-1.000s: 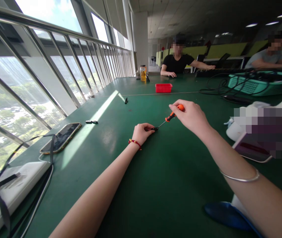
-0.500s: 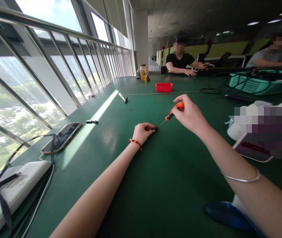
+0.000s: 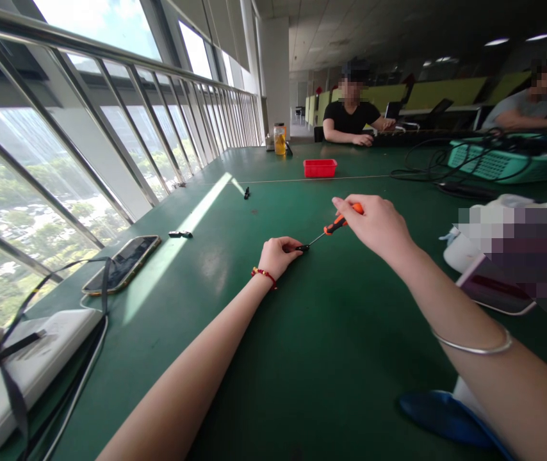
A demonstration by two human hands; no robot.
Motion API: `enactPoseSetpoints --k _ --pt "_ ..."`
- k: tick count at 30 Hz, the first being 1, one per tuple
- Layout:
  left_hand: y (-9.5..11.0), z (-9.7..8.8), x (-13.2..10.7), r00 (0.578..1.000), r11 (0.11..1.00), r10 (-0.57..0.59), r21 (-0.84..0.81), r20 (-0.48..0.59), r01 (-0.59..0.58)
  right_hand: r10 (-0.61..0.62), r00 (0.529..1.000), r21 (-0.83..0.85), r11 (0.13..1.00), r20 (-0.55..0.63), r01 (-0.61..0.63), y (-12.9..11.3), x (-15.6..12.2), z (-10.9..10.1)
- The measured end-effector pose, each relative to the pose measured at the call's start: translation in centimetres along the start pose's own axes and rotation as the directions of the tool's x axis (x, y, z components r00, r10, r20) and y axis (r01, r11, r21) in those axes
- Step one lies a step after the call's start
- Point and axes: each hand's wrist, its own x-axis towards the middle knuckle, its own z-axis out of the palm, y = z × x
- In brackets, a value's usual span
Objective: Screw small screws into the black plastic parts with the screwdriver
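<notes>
My left hand (image 3: 277, 256) rests on the green table, its thumb and fingers pinching a small black part (image 3: 304, 248). What the part is, I cannot make out, since the fingers cover some of it. My right hand (image 3: 374, 221) is closed around the orange and black handle of a screwdriver (image 3: 336, 224). The screwdriver slants down to the left, and its metal shaft ends at the black part. Farther off on the table lie two more small black pieces, one (image 3: 180, 234) at the left and another (image 3: 247, 193) toward the back.
A phone (image 3: 122, 264) and a white power strip (image 3: 24, 365) with cables lie at left. A red tray (image 3: 320, 168) and a jar (image 3: 280, 139) stand farther back. A teal basket (image 3: 504, 163) with cables is at right. Two people sit across the table.
My right hand has turned on the screwdriver handle, its fingers now wrapped over the top where they were more spread. My left hand still holds the black part in place.
</notes>
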Motion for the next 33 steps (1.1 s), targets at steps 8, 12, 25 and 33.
enactPoseSetpoints --k 8,12,25,33 --pt "0.18 -0.05 -0.07 1.0 1.0 -0.003 0.017 0.009 0.002 -0.053 0.998 0.104 0.993 0.035 0.049 0.18 0.05 0.28" --pt "0.29 -0.02 -0.05 1.0 1.0 -0.006 0.004 0.009 0.006 -0.089 0.996 0.024 0.996 -0.005 0.089 -0.1 -0.17 0.09" --pt "0.05 0.06 0.02 1.0 1.0 0.012 0.01 0.001 -0.012 -0.051 0.996 0.071 0.996 -0.072 0.056 0.15 -0.05 0.6" --pt "-0.03 0.06 0.03 1.0 1.0 0.021 0.023 0.002 -0.021 -0.037 0.997 0.021 0.999 -0.067 0.039 -0.01 -0.18 0.6"
